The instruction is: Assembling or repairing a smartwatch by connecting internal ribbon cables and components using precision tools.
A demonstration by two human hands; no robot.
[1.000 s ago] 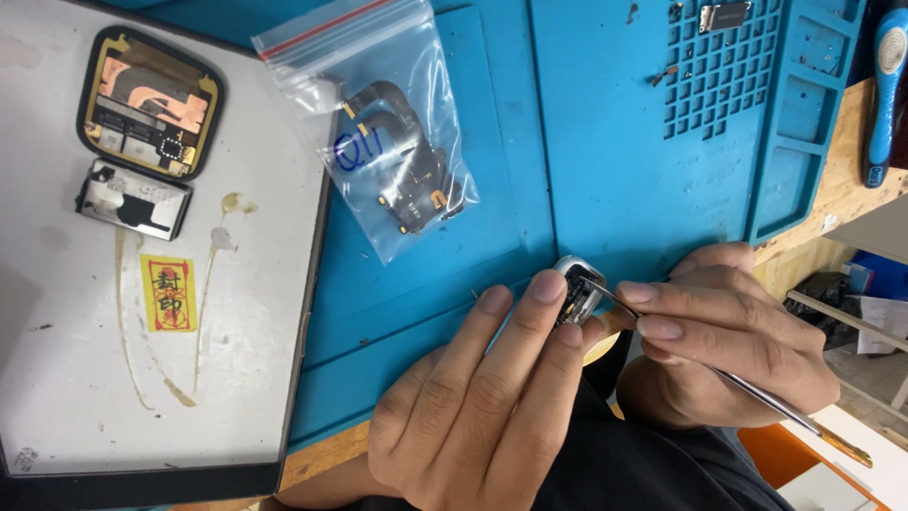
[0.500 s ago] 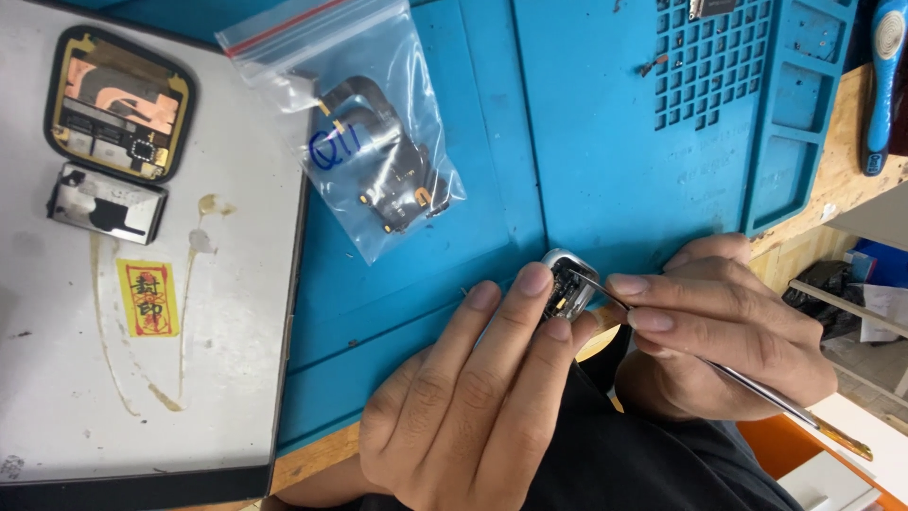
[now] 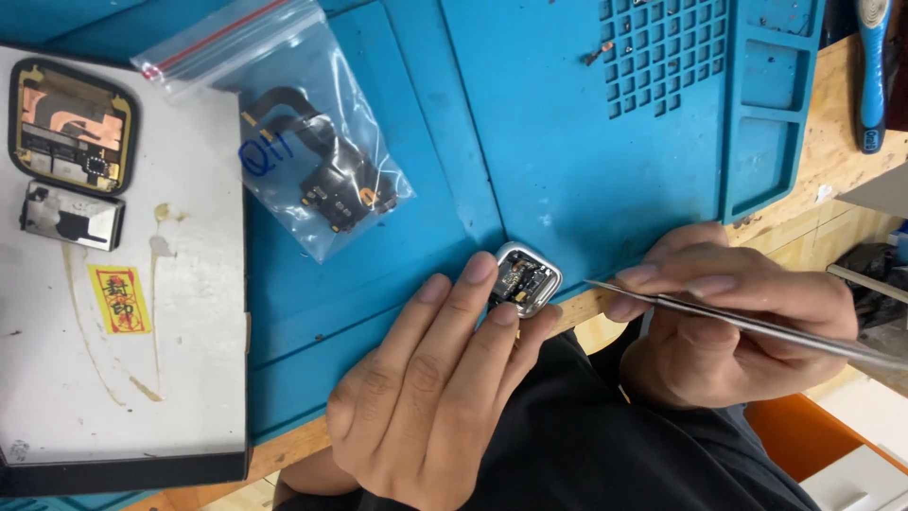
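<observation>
Plainly, 2 hands: left hand (image 3: 426, 397) holds 1 watch case (image 3: 525, 277), right hand (image 3: 728, 322) 1 tweezers (image 3: 757, 326).

Tweezers (image 3: 747, 322): tips, earlier inside the watch case (image 3: 526, 279), now withdrawn, clear of it to its right. Right hand (image 3: 738, 322): shifted away from the case with them. Watch case: open interior now exposed, earlier partly covered. Left hand (image 3: 430, 388): fingertips spread along the case's left edge.

Watch case: small rounded-square silver metal shell (image 3: 526, 278), glossy, centre
Tweezers: thin steel tweezers (image 3: 757, 325), polished, right
Mat: blue rubbery work mat (image 3: 530, 123), matt
Bag: clear plastic zip bag (image 3: 293, 142), shiny, upper left
Bench: pale wood benchtop (image 3: 832, 170), rough grain
</observation>
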